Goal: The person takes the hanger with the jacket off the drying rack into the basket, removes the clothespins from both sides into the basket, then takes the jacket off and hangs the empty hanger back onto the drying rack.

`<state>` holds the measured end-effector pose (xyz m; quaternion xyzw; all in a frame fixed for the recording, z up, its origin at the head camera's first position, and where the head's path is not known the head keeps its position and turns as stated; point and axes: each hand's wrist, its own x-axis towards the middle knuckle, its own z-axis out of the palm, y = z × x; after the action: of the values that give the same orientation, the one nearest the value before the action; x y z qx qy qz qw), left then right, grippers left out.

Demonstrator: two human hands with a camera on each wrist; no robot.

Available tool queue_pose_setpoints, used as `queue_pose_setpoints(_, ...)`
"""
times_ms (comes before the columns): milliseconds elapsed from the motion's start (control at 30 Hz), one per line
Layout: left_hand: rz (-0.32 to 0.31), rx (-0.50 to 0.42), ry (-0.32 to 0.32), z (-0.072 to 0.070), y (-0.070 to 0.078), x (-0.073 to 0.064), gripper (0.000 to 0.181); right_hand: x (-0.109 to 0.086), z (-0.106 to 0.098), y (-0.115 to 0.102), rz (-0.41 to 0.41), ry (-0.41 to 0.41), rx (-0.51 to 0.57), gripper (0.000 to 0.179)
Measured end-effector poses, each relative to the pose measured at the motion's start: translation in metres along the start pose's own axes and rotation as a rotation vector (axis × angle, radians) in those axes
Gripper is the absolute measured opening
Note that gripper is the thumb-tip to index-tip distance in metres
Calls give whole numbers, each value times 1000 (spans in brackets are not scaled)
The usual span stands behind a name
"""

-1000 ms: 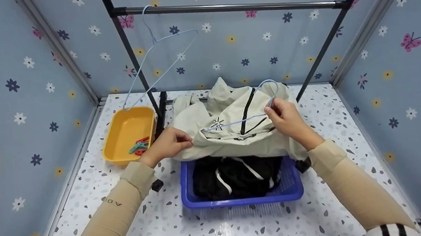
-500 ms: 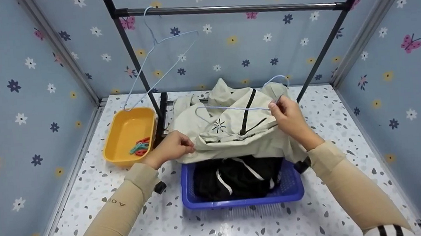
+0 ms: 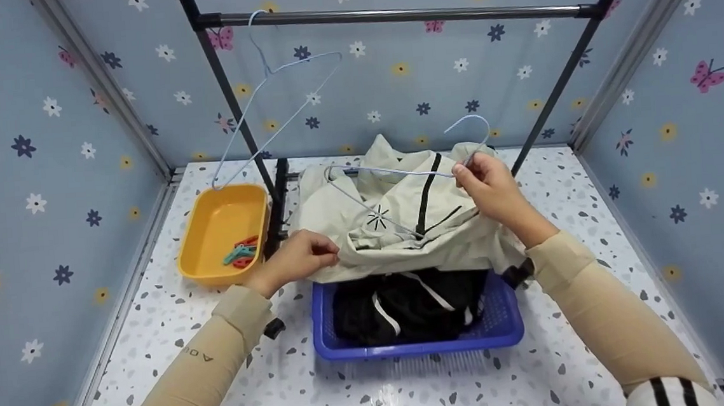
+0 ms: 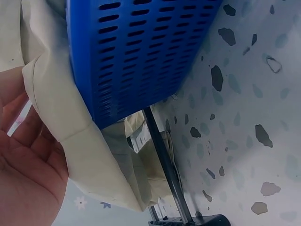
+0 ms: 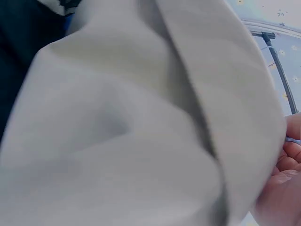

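Observation:
A pale beige garment (image 3: 398,261) with a black stripe and a star-shaped print lies bunched over the blue basket. My left hand (image 3: 302,255) grips its near left edge; in the left wrist view the fingers (image 4: 35,129) curl behind the fabric. My right hand (image 3: 495,190) pinches a light-blue wire hanger (image 3: 385,171) just below its hook. The hanger's left end stands free above the garment, while its lower bar runs down into the garment's opening, where the rest is hidden. In the right wrist view, blurred fabric covers most of the picture.
The blue basket (image 3: 410,348) holds black clothing (image 3: 401,308) with white stripes. Behind stands a dark clothes rack (image 3: 387,15), with another blue hanger (image 3: 301,61) on its bar at left. A yellow tray (image 3: 211,229) with several clothespins (image 3: 241,253) is to the left.
The hanger's left end has come up out of the garment opening and swung upward and back, its hook rising. My left hand has stayed at the garment's edge, shifting slightly.

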<state>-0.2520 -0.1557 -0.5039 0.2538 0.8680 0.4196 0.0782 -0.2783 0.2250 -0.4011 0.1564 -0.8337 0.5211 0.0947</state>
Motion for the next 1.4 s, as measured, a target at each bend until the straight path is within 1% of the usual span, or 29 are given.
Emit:
queue_pose_setpoints(167,20,19,-18,3,-1,-2,11,10,5,-12,-30,-42,16,20)
queue_pose_setpoints(367,32,19,-5,5,-2,-5,10,19,11,-27,-56,-77,16,21)
queue_pose_setpoints(667,62,39,-3,7,-4,-6,10,34,22,-50,-79,-72,67,18)
queue_pose_setpoints(767,72,22,-10,6,-4,-6,12,39,27,-57,-91,-76,68,17)
queue_pose_setpoints(833,56,-14,-9,3,-3,-7,16,41,30,-62,-102,-81,73,17)
queue_pose_setpoints(867,48,-28,4,2,-4,-8,18,42,32,-64,-108,-86,78,17)
queue_pose_setpoints(900,38,-42,26,1,-4,-9,20,43,34,-66,-114,-91,84,16)
queue_pose_setpoints(967,24,-62,107,-4,-4,-11,22,44,38,-69,-122,-107,88,16)
queue_pose_setpoints(1000,21,-67,164,-7,-5,-12,22,45,40,-71,-125,-115,84,16)
queue_pose_setpoints(1067,28,-68,300,-14,-4,-15,21,46,44,-72,-128,-132,66,16)
queue_pose_setpoints(1133,32,-89,432,-22,-2,-18,20,47,47,-72,-127,-147,40,16)
queue_pose_setpoints(1200,21,-128,532,-31,2,-20,26,48,50,-71,-122,-158,10,17)
queue_pose_setpoints(1233,9,-152,569,-35,4,-20,31,48,52,-70,-117,-163,-2,17)
queue_pose_setpoints(1300,-29,-202,613,-44,8,-20,45,49,54,-68,-106,-176,-8,17)
queue_pose_setpoints(1367,-72,-244,623,-52,10,-19,59,48,57,-67,-101,-188,-11,17)
queue_pose_setpoints(1400,-90,-259,617,-55,10,-19,65,48,58,-66,-102,-195,-9,17)
